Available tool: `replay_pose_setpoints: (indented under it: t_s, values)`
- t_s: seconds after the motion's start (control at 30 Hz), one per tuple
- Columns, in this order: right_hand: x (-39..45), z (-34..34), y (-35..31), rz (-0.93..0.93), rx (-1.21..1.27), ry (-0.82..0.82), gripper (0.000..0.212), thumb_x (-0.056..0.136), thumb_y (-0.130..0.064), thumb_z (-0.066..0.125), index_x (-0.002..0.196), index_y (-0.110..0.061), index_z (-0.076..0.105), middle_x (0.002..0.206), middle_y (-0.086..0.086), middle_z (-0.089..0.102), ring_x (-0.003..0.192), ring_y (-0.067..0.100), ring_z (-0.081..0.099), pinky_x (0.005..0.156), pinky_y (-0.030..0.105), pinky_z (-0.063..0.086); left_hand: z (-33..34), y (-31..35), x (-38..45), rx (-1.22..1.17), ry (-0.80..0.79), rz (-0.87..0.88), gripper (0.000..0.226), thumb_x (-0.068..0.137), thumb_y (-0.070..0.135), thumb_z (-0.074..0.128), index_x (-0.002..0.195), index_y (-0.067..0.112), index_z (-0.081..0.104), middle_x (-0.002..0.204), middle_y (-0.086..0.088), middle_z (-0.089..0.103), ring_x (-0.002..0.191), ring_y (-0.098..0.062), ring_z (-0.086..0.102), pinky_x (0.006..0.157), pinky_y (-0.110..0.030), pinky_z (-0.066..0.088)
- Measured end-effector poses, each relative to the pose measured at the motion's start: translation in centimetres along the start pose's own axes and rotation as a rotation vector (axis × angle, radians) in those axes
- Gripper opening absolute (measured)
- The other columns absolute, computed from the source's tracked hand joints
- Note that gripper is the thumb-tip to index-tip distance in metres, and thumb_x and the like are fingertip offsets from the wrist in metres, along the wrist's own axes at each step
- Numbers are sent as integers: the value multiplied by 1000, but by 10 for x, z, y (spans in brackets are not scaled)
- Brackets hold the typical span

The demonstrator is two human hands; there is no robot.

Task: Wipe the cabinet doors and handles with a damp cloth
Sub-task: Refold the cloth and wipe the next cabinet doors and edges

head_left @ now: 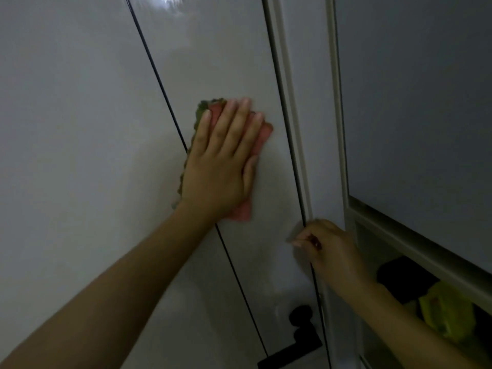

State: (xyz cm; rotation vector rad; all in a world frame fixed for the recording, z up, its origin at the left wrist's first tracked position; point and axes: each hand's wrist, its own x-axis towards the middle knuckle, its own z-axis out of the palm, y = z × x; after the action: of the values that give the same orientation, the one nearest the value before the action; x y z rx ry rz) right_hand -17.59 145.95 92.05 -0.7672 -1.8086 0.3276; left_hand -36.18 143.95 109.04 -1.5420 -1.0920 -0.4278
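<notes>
2 glossy white cabinet doors (pixel 231 62) fill the view, narrow middle panel being worked. Left hand (pixel 221 161) lies flat, fingers straight, pressing the pink-and-green cloth (pixel 262 137) against that panel at mid height. Right hand (pixel 327 251) curls round the door's right edge, steadying it. Black handle (pixel 300 331) sits low, untouched. Cloth looks soft and limp (slick surface, so palm pressure beats pinching).

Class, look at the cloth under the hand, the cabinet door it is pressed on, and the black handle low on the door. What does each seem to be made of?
Cloth: soft pink fabric with a nubby green edge, likely microfibre.
Cabinet door: smooth glossy pale panel, perhaps laminate or lacquer; it mirrors a light at the top.
Black handle: matte black lever, possibly metal; too dark to tell.
</notes>
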Motion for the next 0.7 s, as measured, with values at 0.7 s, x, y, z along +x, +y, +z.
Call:
replay_pose_setpoints:
  t_s: [0.7]
  values:
    - [-10, 14, -5, -15, 14, 178, 54, 94, -55, 39, 107, -12, 70, 99, -1, 64, 88, 10, 59, 76, 26, 52, 34, 68, -58, -20, -149, 214, 60, 97, 38, 28, 148, 7, 19, 153, -12, 11, 144, -26, 8, 117, -45, -12]
